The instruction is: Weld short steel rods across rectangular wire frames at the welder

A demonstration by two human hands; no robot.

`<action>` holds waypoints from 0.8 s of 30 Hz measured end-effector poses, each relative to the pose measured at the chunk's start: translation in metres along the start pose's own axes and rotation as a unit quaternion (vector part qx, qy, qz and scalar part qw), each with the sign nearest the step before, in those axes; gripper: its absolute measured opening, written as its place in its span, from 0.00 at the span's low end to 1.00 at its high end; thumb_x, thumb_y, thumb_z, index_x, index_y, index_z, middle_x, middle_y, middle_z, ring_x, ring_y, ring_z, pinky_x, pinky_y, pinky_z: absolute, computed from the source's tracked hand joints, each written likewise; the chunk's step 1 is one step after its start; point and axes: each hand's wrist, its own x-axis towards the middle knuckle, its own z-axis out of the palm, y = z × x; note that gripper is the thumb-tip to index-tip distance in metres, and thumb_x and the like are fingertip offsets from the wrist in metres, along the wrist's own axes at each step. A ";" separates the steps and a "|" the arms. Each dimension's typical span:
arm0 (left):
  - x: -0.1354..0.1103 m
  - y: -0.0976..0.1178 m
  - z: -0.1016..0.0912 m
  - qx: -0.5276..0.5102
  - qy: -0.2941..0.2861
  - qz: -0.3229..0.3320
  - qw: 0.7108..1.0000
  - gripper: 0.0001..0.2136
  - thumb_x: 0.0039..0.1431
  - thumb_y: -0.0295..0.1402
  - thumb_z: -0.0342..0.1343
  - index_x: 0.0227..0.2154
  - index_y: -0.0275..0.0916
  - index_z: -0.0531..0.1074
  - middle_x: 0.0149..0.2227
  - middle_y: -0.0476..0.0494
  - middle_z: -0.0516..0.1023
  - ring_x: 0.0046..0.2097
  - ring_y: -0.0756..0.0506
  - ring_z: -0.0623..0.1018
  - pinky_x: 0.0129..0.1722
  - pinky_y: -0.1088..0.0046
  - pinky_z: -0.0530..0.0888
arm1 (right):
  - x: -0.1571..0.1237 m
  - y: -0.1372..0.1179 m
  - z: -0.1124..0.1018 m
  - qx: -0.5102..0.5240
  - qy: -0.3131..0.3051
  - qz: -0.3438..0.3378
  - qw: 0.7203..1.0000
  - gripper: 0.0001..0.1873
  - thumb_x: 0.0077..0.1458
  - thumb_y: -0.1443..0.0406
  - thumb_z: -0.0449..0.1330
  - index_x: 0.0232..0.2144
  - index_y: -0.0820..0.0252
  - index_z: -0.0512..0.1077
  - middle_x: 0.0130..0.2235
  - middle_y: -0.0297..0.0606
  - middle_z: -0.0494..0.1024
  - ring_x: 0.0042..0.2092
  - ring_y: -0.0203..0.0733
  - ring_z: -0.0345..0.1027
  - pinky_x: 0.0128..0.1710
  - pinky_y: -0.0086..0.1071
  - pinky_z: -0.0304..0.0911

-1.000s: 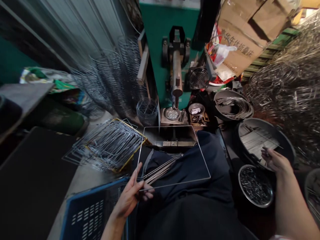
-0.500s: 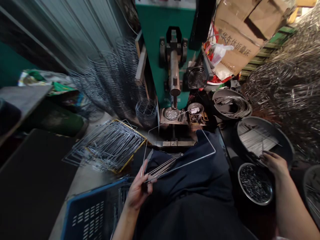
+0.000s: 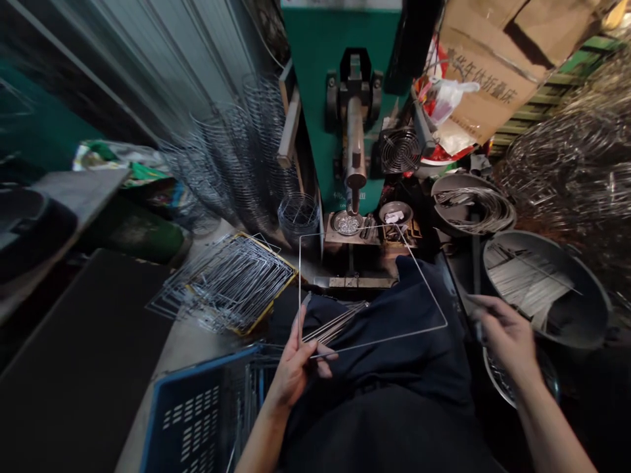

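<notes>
The left hand (image 3: pixel 292 369) pinches a thin, silvery rectangular wire frame (image 3: pixel 379 341) near its lower-left corner, thumb and fingers close on the wire. The frame is tilted above the person's lap, its far edge reaching across the view of the machine's ledge. Under it, a few slender pale metal rods (image 3: pixel 340 322) lie on dark blue cloth (image 3: pixel 409 282). The right hand (image 3: pixel 510 335) is over a round silvery metal bowl (image 3: pixel 495 384), fingers drawn narrow; a blurred grey strip (image 3: pixel 476 263) rises by the fingertips, but whether they grip it I cannot tell. Just beyond that hand sits a wide, dark round basin (image 3: pixel 576 312) of flat grey metal strips, and behind it a dark basin (image 3: pixel 458 182) of coiled wire.

On the left, a blue plastic crate (image 3: pixel 207 366) rests on a grey surface (image 3: pixel 172 374), near a yellow-edged pile of rectangular wire frames (image 3: pixel 231 282). Ahead stands a green machine (image 3: pixel 310 79) with a steel cylinder (image 3: pixel 355 144) above a round dish (image 3: pixel 348 232) of small shiny pieces. Ribbed grey metal sheeting (image 3: pixel 148 52) backs stacked round wire baskets (image 3: pixel 224 157). At the right are a brown cardboard box (image 3: pixel 488 59) with printed characters and a tangled wire heap (image 3: pixel 557 164).
</notes>
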 end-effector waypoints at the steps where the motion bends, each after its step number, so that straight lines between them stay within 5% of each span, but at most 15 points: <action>1: 0.001 0.000 0.002 0.001 -0.002 0.001 1.000 0.41 0.64 0.34 0.53 0.69 0.48 0.28 0.30 0.40 0.82 0.21 0.47 0.77 0.23 0.73 0.75 | -0.004 -0.016 0.019 0.009 -0.057 -0.031 0.998 0.18 0.58 0.61 0.57 0.49 0.61 0.74 0.33 0.42 0.75 0.26 0.35 0.65 0.23 0.29 0.60; 7: 0.002 -0.008 0.007 -0.004 -0.010 0.004 1.000 0.42 0.64 0.36 0.53 0.68 0.49 0.26 0.30 0.40 0.82 0.22 0.46 0.78 0.24 0.73 0.75 | 0.002 -0.045 0.091 -0.077 -0.148 -0.165 0.972 0.27 0.55 0.68 0.52 0.58 0.64 0.69 0.28 0.32 0.73 0.25 0.33 0.65 0.30 0.27 0.65; 15: -0.001 -0.011 0.008 -0.020 -0.030 0.003 0.999 0.41 0.66 0.36 0.51 0.68 0.50 0.25 0.31 0.41 0.82 0.23 0.46 0.79 0.24 0.73 0.75 | 0.004 -0.045 0.122 -0.128 -0.175 -0.175 0.960 0.28 0.53 0.69 0.51 0.56 0.69 0.71 0.30 0.38 0.77 0.30 0.39 0.71 0.38 0.31 0.68; 20: 0.000 -0.014 0.018 -0.031 -0.052 -0.018 0.998 0.42 0.66 0.36 0.51 0.68 0.50 0.22 0.32 0.40 0.82 0.23 0.46 0.79 0.23 0.74 0.73 | -0.007 -0.064 0.150 -0.064 -0.223 -0.218 0.948 0.26 0.53 0.69 0.50 0.54 0.67 0.73 0.38 0.44 0.80 0.37 0.41 0.74 0.43 0.32 0.68; 24: -0.001 -0.015 0.019 -0.042 -0.041 0.003 0.998 0.43 0.65 0.35 0.53 0.68 0.50 0.23 0.32 0.41 0.83 0.22 0.46 0.79 0.23 0.74 0.73 | -0.005 -0.070 0.144 -0.061 -0.208 -0.199 0.956 0.30 0.53 0.70 0.51 0.59 0.67 0.67 0.30 0.36 0.76 0.29 0.37 0.69 0.35 0.28 0.67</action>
